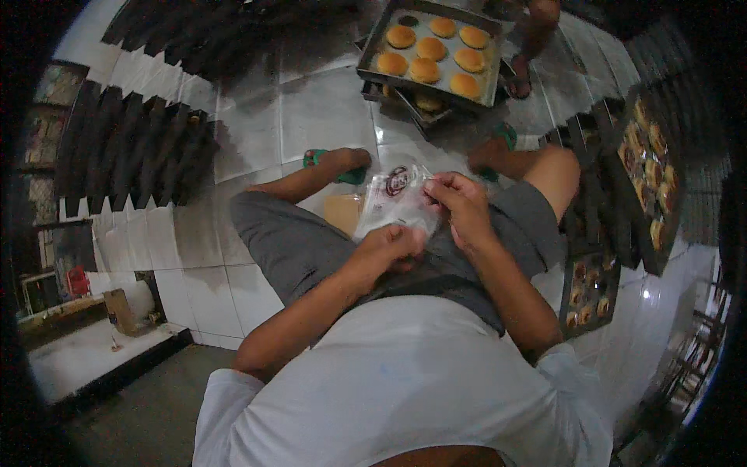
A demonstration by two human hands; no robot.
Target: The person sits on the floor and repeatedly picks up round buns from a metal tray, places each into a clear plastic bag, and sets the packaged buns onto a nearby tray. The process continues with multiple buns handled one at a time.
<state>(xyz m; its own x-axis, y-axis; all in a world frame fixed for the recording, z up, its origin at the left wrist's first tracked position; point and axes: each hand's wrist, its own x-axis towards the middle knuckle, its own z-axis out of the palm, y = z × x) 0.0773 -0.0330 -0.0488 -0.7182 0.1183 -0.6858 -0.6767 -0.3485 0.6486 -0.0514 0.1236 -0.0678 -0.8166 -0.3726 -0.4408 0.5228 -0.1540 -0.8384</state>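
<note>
Both hands are on the clear plastic bag [393,198], which sits above the person's lap, on the near side of the baking tray [377,58] of golden buns [425,70]. The left hand [387,247] is closed, gripping the bag's lower edge. The right hand [459,204] pinches its upper right edge with curled fingers.

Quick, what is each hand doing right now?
Left hand: closed on the lower edge of the clear plastic bag.
Right hand: fingers pinching the same bag's upper right edge.
</note>
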